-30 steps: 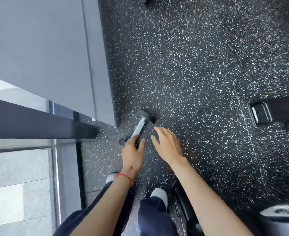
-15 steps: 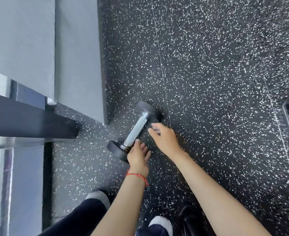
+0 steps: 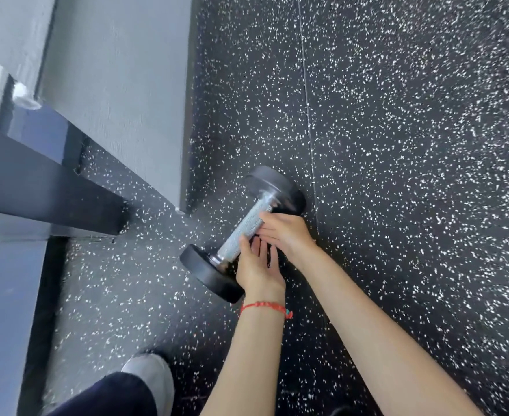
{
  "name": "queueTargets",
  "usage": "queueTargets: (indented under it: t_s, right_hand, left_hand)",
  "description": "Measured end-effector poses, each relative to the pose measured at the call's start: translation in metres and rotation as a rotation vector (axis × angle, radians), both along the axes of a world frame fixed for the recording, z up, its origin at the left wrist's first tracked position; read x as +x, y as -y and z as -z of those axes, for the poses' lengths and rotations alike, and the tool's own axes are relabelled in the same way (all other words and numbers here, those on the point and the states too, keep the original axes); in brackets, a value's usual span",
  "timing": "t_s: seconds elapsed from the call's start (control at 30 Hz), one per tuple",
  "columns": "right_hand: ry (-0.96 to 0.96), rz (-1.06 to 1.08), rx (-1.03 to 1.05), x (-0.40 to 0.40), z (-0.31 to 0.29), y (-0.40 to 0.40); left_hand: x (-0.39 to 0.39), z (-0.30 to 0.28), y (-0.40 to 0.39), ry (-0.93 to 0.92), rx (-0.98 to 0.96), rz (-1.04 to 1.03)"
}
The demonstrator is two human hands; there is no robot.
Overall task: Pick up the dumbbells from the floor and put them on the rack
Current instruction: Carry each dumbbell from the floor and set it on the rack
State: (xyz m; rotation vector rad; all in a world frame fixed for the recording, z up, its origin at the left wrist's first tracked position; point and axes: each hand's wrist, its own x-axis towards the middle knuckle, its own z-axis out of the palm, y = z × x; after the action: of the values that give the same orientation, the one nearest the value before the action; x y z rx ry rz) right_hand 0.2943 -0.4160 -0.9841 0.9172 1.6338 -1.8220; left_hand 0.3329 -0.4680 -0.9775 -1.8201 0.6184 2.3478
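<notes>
Both hands, left hand and right hand, reach open-fingered at the dumbbell handle on the floor — grasp step, so next they must close and lift.

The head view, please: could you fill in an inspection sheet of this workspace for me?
Surface: black speckled rubber floor.
Job's things: one dumbbell lying on the floor; no rack identifiable.
Clutter: nothing seen.
Grippers: left hand and right hand both at the knurled handle, fingers straight, no closed grip seen.
Cables: nothing seen.
Surroundings: grey wall panel on the left, dark beam below it, shoe at the bottom.
</notes>
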Motion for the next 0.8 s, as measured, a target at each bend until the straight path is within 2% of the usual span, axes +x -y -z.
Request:
queueTargets:
  t_s: [0.2,0.37,0.47,0.6,0.8]
  right_hand:
    - [-0.016,0.156,-0.116,0.000,0.017,0.016]
    - [-0.006,0.244,-0.084,-0.004,0.018,0.028]
    - [0.023,0.293,-0.051,-0.002,0.018,0.031]
    - [0.046,0.464,-0.096,0.007,0.025,0.030]
    - [0.010,0.707,-0.218,0.018,0.031,0.029]
  left_hand:
    - [-0.012,0.005,0.005,0.042,0.003,-0.131]
    - [-0.020,0.007,0.013,0.036,0.032,-0.177]
    - [-0.018,0.009,0.014,-0.003,-0.018,-0.145]
    - [-0.016,0.015,0.016,0.067,-0.125,-0.153]
    - [-0.017,0.020,0.011,-0.009,-0.239,0.034]
